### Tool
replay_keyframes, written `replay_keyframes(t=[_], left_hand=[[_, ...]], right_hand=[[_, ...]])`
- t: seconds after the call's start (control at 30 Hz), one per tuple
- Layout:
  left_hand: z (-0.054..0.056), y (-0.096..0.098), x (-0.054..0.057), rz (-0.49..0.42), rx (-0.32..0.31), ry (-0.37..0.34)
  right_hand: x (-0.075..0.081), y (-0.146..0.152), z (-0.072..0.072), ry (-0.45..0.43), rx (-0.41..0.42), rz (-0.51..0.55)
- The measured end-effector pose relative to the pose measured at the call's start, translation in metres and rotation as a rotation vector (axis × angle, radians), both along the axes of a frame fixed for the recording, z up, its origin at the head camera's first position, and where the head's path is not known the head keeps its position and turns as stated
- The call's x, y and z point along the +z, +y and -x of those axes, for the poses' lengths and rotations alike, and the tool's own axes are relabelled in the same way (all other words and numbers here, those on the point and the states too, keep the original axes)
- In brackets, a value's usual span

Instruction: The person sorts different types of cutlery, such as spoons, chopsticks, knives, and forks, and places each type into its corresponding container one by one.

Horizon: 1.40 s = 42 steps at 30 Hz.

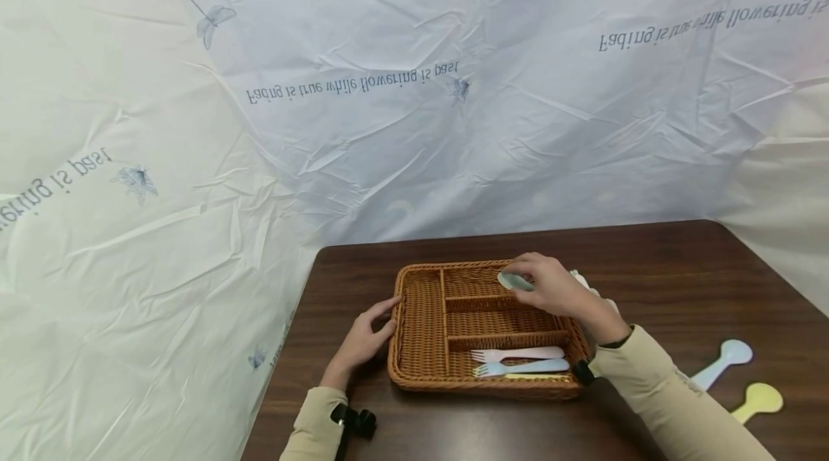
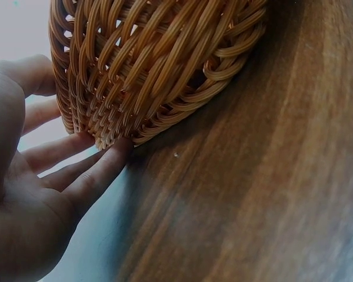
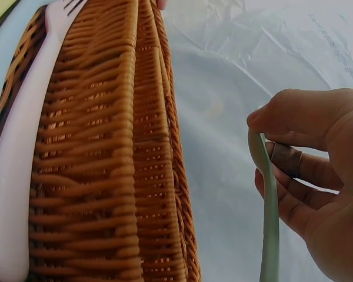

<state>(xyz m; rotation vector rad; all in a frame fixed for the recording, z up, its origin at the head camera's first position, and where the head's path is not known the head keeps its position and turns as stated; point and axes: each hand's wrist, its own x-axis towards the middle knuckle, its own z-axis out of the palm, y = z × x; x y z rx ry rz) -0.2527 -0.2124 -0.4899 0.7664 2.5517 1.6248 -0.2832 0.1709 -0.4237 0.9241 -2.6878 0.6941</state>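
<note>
My right hand [image 1: 550,288] pinches a pale green spoon [image 1: 516,281] by its bowl, over the back right compartment of a brown wicker basket [image 1: 420,324]. In the right wrist view the spoon's handle [image 3: 270,229] points down, with thumb and fingertips at the bowl. The fingers of my left hand [image 1: 363,341] touch the basket's left side, reaching out fairly straight against the weave [image 2: 147,64] in the left wrist view. In the basket's front right compartment lie a pink fork [image 1: 527,353], a light blue fork [image 1: 524,367] and a yellow handle [image 1: 537,376], partly covered.
To the right on the dark wooden table [image 1: 466,425] are a light blue spoon [image 1: 736,352] and a yellow spoon [image 1: 764,398], partly behind my right sleeve. Pale pieces [image 1: 578,277] show behind my right wrist. A white printed sheet [image 1: 363,123] hangs behind the table.
</note>
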Motion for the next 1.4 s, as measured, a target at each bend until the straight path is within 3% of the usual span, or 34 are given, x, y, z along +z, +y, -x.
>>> replay_keyframes(t=[0.47,0.97,1.4], left_hand=[[0.0,0.0,0.002,0.006,-0.01,0.023],[-0.001,0.0,0.001,0.012,0.0,-0.002],[0.001,0.0,-0.001,0.022,0.003,0.014]], right_hand=[[-0.003,-0.013,-0.004,0.063,0.041,-0.014],[-0.001,-0.024,-0.012,-0.021,0.058,-0.027],[-0.005,-0.032,-0.014,-0.029,0.114,-0.026]])
